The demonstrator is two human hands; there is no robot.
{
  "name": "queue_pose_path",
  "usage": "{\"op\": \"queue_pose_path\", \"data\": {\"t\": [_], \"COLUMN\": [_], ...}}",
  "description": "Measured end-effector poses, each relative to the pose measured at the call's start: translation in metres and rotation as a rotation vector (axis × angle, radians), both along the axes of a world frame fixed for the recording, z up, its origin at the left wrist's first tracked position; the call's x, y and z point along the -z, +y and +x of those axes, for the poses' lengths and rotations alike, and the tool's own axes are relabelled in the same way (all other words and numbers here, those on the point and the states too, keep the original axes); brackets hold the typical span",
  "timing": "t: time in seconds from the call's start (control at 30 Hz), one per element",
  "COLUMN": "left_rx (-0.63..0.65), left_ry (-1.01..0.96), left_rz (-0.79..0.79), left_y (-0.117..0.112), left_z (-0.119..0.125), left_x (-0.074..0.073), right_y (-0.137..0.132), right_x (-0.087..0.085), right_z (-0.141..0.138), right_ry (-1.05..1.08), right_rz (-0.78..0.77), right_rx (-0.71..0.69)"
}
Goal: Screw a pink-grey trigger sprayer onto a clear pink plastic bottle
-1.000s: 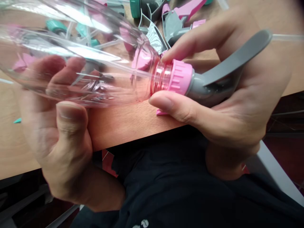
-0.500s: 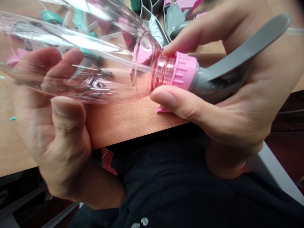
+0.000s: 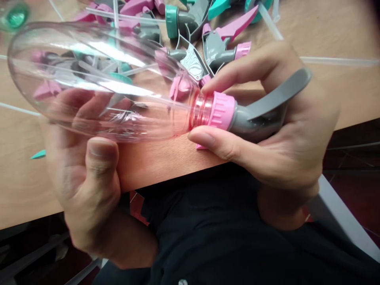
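Above the brown wooden table (image 3: 356, 89), left hand (image 3: 92, 182) cradles, right hand (image 3: 293, 154) grips 1 clear pinkish plastic bottle (image 3: 142, 85), long axis left-to-right, neck rightward; curved grey lever (image 3: 280, 95) partly hides right hand.

We see a wooden table (image 3: 359, 87). Across its far part we find a teal-collared sprayer head (image 3: 187, 21) near a pink-collared sprayer head (image 3: 219, 49) with a pink lever (image 3: 239, 21). A clear tube (image 3: 341, 61) lies rightward, a teal sliver (image 3: 38, 154) leftward. We glimpse reddish floor tiles (image 3: 353, 194) below and a blurred green object (image 3: 16, 16) upper left.
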State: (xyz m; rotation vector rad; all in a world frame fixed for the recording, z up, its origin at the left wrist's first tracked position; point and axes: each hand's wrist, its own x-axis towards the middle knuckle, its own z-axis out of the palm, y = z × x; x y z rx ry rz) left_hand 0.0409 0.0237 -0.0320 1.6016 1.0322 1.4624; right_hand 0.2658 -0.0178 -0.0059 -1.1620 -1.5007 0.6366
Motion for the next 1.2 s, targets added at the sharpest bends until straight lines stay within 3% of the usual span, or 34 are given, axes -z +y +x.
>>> {"op": "queue_pose_path", "data": {"t": [0.17, 0.3, 0.5, 0.77, 0.9, 1.2], "left_rx": [0.059, 0.14, 0.034, 0.049, 0.026, 0.056], "left_ry": [0.044, 0.108, 0.091, 0.087, 0.084, 0.104], "left_rz": [0.01, 0.022, -0.048, -0.052, -0.061, -0.048], "left_y": [0.008, 0.009, 0.003, 0.001, 0.002, 0.002], "left_z": [-0.014, -0.021, -0.019, -0.015, -0.019, -0.018], "left_x": [0.005, 0.003, -0.001, -0.004, -0.003, -0.004], "right_y": [-0.004, -0.004, -0.003, 0.0, -0.001, 0.0], "right_x": [0.002, 0.007, 0.003, 0.013, 0.009, 0.017], "right_z": [0.001, 0.0, -0.001, -0.004, -0.003, -0.002], "right_ry": [0.018, 0.077, 0.124, 0.191, 0.156, 0.172], "right_rz": [-0.087, -0.06, -0.054, 0.087, 0.013, 0.063], "right_rx": [0.02, 0.059, 0.022, -0.006, -0.007, 0.007]}}
